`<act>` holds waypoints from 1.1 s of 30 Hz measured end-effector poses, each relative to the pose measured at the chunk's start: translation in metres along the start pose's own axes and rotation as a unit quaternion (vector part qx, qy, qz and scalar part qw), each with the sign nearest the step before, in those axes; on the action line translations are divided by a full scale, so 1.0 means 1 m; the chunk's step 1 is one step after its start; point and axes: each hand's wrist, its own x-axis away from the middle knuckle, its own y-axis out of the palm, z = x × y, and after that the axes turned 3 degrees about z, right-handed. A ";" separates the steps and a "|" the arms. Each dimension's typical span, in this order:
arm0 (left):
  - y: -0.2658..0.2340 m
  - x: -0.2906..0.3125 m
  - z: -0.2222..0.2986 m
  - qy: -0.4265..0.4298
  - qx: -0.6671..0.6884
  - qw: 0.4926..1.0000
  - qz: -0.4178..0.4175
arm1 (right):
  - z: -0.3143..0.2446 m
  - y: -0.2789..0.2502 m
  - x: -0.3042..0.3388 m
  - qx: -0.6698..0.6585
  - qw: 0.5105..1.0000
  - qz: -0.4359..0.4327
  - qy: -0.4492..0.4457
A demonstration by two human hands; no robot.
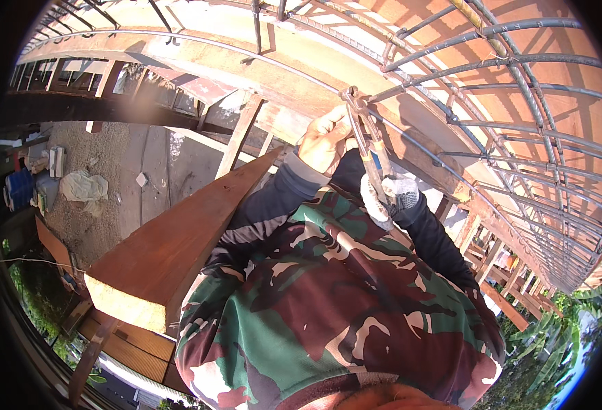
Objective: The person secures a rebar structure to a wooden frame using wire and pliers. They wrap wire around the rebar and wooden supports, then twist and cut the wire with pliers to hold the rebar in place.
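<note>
A pair of worn pincers (367, 137) stands with its jaws up, close to a thin steel bar (424, 145) along the edge of the timber formwork (274, 80). Round the lower handles is my right hand (390, 197), in a white and grey knitted glove. My bare left hand (325, 140) is just left of the pincers' jaws, its fingers curled and bent together at the formwork edge. What those fingers hold, if anything, is hidden. Dark sleeves cover both forearms.
A rebar cage (520, 89) fills the upper right, its bars reaching toward my hands. A thick wooden beam (178, 239) slants beside my left arm. Far below at left lies the ground (127, 184), with a pale sack (84, 184) and a blue container (19, 190).
</note>
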 end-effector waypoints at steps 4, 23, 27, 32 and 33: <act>-0.031 0.002 -0.005 0.037 -0.062 0.995 0.064 | 0.007 0.020 -0.022 -0.026 0.999 0.036 0.011; -0.007 0.000 0.041 0.157 -0.037 0.976 0.149 | 0.014 0.041 -0.062 0.521 0.741 0.163 -0.390; -0.031 -0.006 0.042 0.153 -0.012 0.968 0.198 | 0.007 0.059 -0.039 0.292 0.892 0.179 -0.295; -0.052 -0.015 0.035 0.173 -0.084 0.948 0.252 | -0.011 0.104 -0.016 0.217 0.864 0.144 -0.431; -0.050 -0.013 0.034 0.163 -0.101 0.942 0.275 | -0.013 0.099 -0.014 0.224 0.859 0.098 -0.450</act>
